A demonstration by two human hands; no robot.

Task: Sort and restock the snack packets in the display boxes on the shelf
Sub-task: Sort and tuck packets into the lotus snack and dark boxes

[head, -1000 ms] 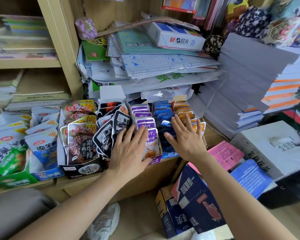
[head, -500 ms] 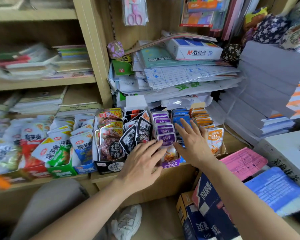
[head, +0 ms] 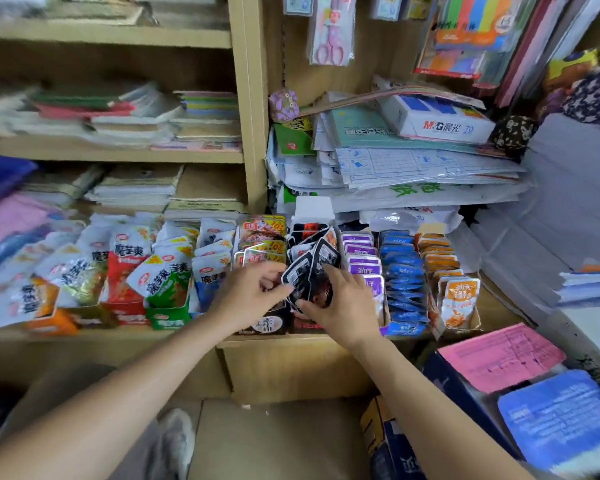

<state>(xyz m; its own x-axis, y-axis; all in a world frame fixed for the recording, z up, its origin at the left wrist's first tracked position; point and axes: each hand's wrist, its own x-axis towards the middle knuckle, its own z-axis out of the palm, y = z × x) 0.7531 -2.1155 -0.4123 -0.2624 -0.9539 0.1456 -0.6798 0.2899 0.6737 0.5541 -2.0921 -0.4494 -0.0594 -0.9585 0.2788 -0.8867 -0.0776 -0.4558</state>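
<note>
A: status, L to R?
B: white, red and green foil snack pkts [head: 160, 278] stand in boxes on the wooden shelf [head: 118, 336], left end. left hand [head: 246, 296]: fingers curled, pinching a bunch of black glossy snack pkts [head: 309, 278] above the dark display box [head: 307, 326], mid-shelf.
A: right?
B: right hand [head: 343, 306] fingers grasp the same bunch. purple pkt row [head: 361, 259] is just beside it.

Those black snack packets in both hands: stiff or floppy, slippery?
Probably floppy: the black snack packets fan and lean unevenly between the left hand and right hand. Likely light, as the hands pinch several together. Glossy film suggests they could slide against each other.
</note>
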